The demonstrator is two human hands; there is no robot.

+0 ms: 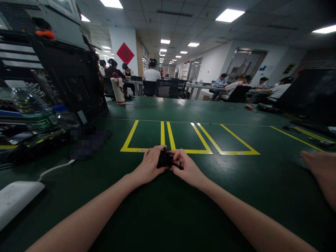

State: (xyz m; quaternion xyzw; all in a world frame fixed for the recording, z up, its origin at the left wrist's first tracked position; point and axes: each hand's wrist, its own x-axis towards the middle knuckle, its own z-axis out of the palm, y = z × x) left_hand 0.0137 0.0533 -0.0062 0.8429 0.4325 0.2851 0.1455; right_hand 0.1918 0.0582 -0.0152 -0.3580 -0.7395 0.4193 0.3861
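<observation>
Just in front of the yellow tape lines, both hands meet over the green tabletop [168, 213]. My left hand [151, 162] is closed around a small black object [162, 159], fingers on top and thumb along its near side. Curled fingers of my right hand [188, 168] grip the right end of the same dark piece, where a small pale or silvery spot shows. Most of the object is covered by the fingers, so its exact kind cannot be made out.
Yellow tape rectangles [145, 150] mark the table. At left are a white power strip [19, 199], a water bottle [34, 108] and an open computer case [70, 80]. A white tumbler [118, 91] stands farther back. Another person's hand [319, 171] reaches in from the right.
</observation>
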